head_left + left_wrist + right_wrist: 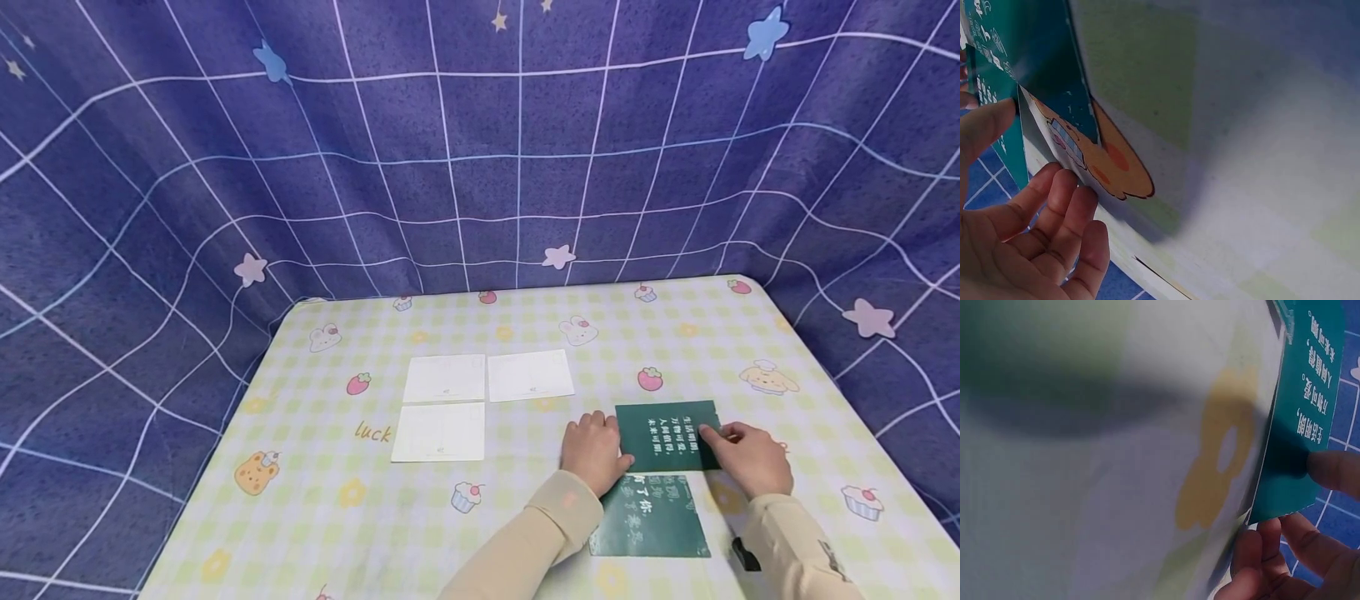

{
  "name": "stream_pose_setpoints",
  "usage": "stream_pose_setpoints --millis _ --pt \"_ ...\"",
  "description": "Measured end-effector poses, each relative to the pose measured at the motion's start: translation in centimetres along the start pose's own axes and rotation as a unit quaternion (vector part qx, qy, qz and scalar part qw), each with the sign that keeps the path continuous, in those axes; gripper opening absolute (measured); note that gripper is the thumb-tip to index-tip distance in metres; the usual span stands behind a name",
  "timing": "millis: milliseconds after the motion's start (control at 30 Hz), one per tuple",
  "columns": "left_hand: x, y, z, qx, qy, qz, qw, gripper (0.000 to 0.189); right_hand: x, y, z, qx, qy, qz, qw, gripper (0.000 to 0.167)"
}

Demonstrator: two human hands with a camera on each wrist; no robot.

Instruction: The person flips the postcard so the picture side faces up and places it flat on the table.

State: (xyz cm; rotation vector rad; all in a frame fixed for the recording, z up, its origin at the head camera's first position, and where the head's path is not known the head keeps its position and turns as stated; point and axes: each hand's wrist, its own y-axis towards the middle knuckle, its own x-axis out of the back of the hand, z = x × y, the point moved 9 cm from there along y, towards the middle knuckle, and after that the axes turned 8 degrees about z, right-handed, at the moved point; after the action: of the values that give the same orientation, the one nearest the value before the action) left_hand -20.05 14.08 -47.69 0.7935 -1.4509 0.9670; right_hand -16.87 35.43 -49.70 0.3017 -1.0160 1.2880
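A dark green card with white Chinese writing lies between my two hands at the right of the table. My left hand holds its left side, the thumb on the lower left corner and the curled fingers along the edge. At the other side my right hand pinches the card, thumb on top and fingers at the edge, as the right wrist view shows. Just below lies a second green card, glossy with glare over its writing; the left sleeve covers part of its left edge.
Three white cards with faint print lie in an L shape at mid-table. A small black object shows beside the right sleeve. The table wears a checked cloth with cartoon prints; a blue gridded curtain hangs behind and at the sides.
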Motion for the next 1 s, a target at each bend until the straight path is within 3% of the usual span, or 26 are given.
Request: stream_pose_setpoints --millis 233,500,733,1000 --pt "-0.2 0.18 -0.11 0.013 0.009 0.01 0.9998 0.059 -0.01 -0.07 0.24 -0.012 -0.012 -0.019 0.9997 0.057" --pt "0.17 -0.01 -0.06 0.016 0.008 -0.004 0.9998 0.06 -0.05 -0.16 0.41 -0.01 -0.024 -0.031 0.9992 0.057" --pt "0.22 -0.29 -0.16 0.017 0.016 -0.011 0.9997 0.058 0.19 -0.57 0.59 -0.012 -0.044 -0.055 0.9975 0.046" --pt "-0.09 -0.28 -0.08 0.024 0.019 -0.002 0.9995 0.058 -0.03 -0.53 0.84 -0.019 -0.062 -0.057 0.9963 0.046"
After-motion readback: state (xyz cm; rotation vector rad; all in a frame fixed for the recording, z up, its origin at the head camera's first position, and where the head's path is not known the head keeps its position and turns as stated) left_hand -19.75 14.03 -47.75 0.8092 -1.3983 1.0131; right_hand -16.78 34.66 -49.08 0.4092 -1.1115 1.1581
